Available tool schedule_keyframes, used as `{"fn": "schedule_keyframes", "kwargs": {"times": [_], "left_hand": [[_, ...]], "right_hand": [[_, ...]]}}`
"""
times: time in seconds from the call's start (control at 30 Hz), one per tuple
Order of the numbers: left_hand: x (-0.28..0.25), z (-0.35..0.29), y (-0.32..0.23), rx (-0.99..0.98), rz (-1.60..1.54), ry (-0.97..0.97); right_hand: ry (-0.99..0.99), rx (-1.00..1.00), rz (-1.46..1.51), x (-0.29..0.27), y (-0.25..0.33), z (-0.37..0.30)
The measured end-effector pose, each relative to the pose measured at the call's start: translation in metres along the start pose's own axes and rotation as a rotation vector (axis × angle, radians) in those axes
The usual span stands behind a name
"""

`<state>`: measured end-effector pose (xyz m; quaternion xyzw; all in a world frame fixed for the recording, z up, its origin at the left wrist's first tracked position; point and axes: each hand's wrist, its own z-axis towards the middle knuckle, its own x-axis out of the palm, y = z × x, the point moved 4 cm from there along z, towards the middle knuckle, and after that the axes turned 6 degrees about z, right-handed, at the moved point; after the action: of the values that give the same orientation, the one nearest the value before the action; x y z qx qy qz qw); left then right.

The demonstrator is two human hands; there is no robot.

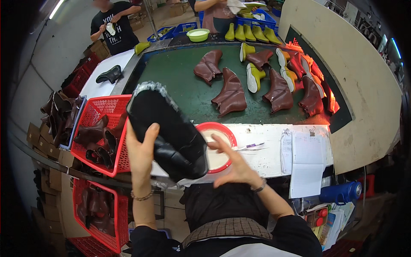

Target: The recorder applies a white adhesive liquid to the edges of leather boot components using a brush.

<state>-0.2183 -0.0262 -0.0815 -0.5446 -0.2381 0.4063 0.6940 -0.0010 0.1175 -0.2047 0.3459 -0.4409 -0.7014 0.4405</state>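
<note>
An open notebook (308, 156) with a dark clip (312, 133) lies at the right end of the white desk (261, 165), its near page hanging past the edge. A blue flask (340, 192) lies near right, and a tall pale panel (366, 81) stands beyond it. At the far side sits a pale green basin (198, 36); far left stands a co-worker (109, 36) in a dark T-shirt. Cardboard boxes (40, 141) pile at left.

Black boot (166, 126), partly matte, partly glossy, ragged pale fringe along upper end, tilted, held in left hand (142, 150)
</note>
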Motion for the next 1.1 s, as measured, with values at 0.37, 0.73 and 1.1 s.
{"fn": "schedule_keyframes", "kwargs": {"times": [0.37, 0.73, 1.1], "left_hand": [[0.106, -0.031, 0.037, -0.136, 0.017, 0.873], [0.101, 0.018, 0.028, -0.447, -0.414, 0.708], [-0.097, 0.297, 0.164, -0.500, -0.399, -0.106]], "right_hand": [[-0.713, -0.046, 0.690, -0.025, 0.010, -0.017], [-0.873, 0.156, 0.049, -0.122, -0.071, -0.095], [-1.037, 0.346, -0.418, -0.143, -0.109, -0.133]]}}
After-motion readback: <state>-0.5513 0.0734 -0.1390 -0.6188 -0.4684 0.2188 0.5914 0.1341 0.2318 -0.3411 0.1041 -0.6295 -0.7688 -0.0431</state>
